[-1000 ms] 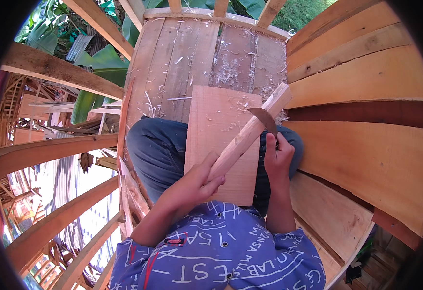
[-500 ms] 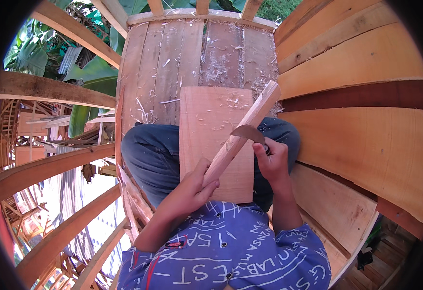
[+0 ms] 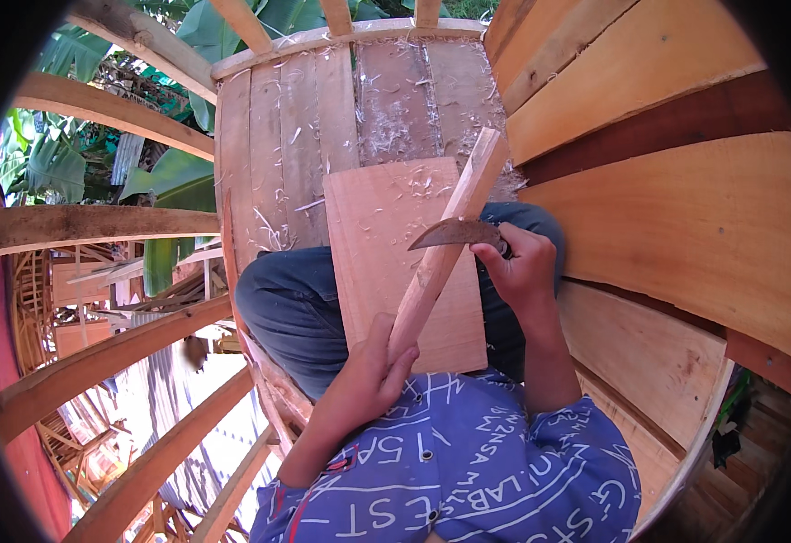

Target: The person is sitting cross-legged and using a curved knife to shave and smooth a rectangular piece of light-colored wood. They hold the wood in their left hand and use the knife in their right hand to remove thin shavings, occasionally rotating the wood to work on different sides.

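Note:
My left hand (image 3: 379,366) is wrapped round the near end of a pale wooden stick (image 3: 434,279), which slants up and away to the right. A curved, dark knife blade (image 3: 445,233) lies across the stick's middle, its pointed tip out past the left side. The knife's handle is closed in my right hand (image 3: 519,262), with the thumb along the blade's base. Beneath the stick, a flat wooden board (image 3: 368,258) rests over my lap, with a few shavings on its far part. My fingers hide most of the knife's handle.
My bent legs (image 3: 287,312) flank the board. Curled wood shavings (image 3: 273,231) litter the plank floor (image 3: 269,136) ahead. A wall of wide planks (image 3: 676,217) stands close on the right. Spaced wooden rails (image 3: 115,335) run along the left, with banana leaves (image 3: 178,181) beyond.
The knife blade has turned, and its tip now reaches farther left across the stick. The stick stands slightly steeper. The whole view has shifted and tilted a little.

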A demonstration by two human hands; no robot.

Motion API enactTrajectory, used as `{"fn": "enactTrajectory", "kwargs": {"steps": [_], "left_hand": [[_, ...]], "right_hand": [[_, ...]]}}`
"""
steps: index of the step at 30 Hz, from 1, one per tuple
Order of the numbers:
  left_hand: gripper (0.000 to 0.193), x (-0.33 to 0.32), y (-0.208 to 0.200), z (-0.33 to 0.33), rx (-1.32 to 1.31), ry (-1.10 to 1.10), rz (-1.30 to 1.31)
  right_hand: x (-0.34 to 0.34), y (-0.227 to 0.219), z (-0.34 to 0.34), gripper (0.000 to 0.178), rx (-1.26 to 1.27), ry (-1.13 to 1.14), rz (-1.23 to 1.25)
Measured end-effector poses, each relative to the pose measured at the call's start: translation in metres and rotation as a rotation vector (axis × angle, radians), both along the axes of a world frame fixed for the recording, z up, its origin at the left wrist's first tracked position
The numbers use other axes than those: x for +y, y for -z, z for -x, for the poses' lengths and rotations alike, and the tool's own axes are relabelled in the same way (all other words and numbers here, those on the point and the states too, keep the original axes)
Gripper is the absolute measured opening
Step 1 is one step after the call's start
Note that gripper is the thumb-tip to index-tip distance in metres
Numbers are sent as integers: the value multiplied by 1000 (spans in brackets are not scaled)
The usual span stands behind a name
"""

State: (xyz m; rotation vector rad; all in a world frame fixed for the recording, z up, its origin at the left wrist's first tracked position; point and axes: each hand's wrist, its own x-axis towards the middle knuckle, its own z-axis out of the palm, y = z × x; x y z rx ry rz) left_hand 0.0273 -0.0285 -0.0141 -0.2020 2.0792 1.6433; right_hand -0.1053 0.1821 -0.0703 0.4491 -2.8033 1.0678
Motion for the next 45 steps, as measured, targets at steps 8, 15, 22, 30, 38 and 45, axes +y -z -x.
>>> {"fn": "enactTrajectory", "kwargs": {"steps": [8, 15, 22, 30, 38, 45], "left_hand": [[25, -2, -6, -5, -49, -70, 17], [23, -14, 14, -57, -112, 8, -39], [21, -34, 12, -35, -109, -354, -200], [26, -25, 11, -22, -169, -337, -323], [45, -20, 20, -20, -298, -305, -469], [42, -18, 15, -18, -292, -307, -445]], "right_hand": [[-10, 3, 9, 61, 36, -36, 2], [21, 7, 76, 62, -145, 277, 278], [-27, 14, 15, 53, -261, -98, 233], [-39, 24, -20, 49, -216, -185, 321], [-29, 11, -13, 50, -133, -221, 275], [-30, 14, -20, 52, -154, -214, 226]]}}
